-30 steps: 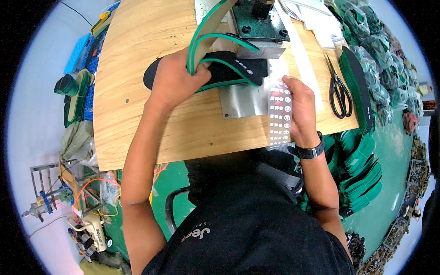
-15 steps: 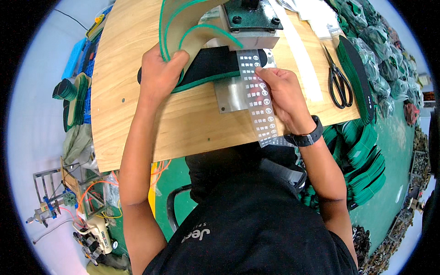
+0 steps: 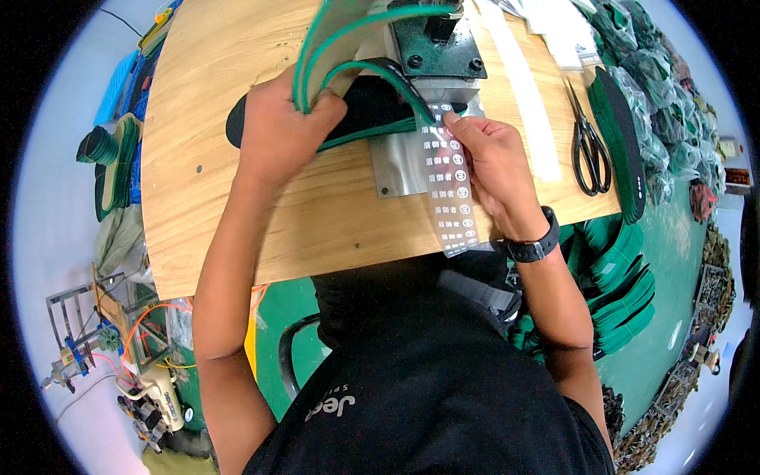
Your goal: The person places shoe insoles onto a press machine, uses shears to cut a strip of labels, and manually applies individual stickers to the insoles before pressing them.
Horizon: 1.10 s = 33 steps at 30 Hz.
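My left hand (image 3: 285, 131) grips a bundle of green-edged shoe insoles (image 3: 348, 36) and lifts their upper layers, while one black insole (image 3: 372, 99) lies flat beneath. My right hand (image 3: 491, 162) pinches a clear strip of small printed labels (image 3: 450, 186) and holds its top end on the black insole, just in front of the dark metal press head (image 3: 434, 47). The strip hangs down over a metal plate (image 3: 404, 162) on the wooden table (image 3: 317, 222). A black watch is on my right wrist.
Black scissors (image 3: 587, 146) lie on the table's right side beside a dark green-edged insole (image 3: 621, 134). Stacks of green insoles (image 3: 625, 301) sit on the green floor at right. More insoles (image 3: 107, 158) and wired equipment (image 3: 142, 364) stand at left.
My left hand has lifted the insole bundle higher and further open. My right hand has carried the label strip up and left, from the table edge to the black insole at the press.
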### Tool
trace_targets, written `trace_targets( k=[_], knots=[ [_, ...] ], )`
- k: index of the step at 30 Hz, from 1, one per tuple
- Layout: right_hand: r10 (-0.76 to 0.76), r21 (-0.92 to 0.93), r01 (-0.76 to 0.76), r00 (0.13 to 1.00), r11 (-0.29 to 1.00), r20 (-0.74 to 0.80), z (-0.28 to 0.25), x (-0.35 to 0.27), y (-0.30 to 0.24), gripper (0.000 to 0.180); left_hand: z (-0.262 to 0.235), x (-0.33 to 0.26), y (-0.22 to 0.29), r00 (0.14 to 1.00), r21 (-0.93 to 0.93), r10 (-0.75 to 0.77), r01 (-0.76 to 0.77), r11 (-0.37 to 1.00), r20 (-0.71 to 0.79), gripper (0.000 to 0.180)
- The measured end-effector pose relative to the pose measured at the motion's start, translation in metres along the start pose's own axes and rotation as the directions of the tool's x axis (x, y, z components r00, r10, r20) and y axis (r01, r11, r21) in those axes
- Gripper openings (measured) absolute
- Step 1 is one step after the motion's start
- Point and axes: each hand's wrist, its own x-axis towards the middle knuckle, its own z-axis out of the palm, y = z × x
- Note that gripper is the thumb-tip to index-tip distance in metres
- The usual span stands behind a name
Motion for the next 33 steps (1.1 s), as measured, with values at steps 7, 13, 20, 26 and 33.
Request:
trace_targets(
  k=[7, 13, 20, 26, 33],
  knots=[
    [-0.026, 0.054, 0.029, 0.998, 0.998, -0.061, 0.004, -0.003, -0.001, 0.024, 0.004, 0.007, -0.002, 0.937, 0.228, 0.287, -0.329, 0.916, 0.199, 0.054],
    [-0.138, 0.016, 0.14, 0.988, 0.99, -0.069, -0.001, -0.012, 0.004, 0.021, -0.002, 0.002, 0.003, 0.965, 0.285, 0.141, -0.202, 0.937, 0.221, 0.047],
    [-0.11, 0.173, 0.144, 0.975, 0.974, -0.191, -0.01, -0.017, -0.002, 0.02, -0.004, 0.004, 0.006, 0.999, 0.032, 0.0, -0.001, 1.0, 0.051, 0.023],
    [-0.011, 0.019, 0.011, 1.0, 1.0, -0.025, 0.003, -0.007, 0.001, 0.021, -0.009, 0.005, -0.01, 0.989, -0.249, -0.088, 0.056, 0.967, -0.121, 0.016],
    [0.003, -0.032, -0.004, 1.0, 0.999, -0.006, 0.002, -0.006, -0.002, 0.021, -0.008, 0.004, -0.004, 0.983, -0.224, -0.141, 0.113, 0.968, -0.114, 0.018]
  ],
)
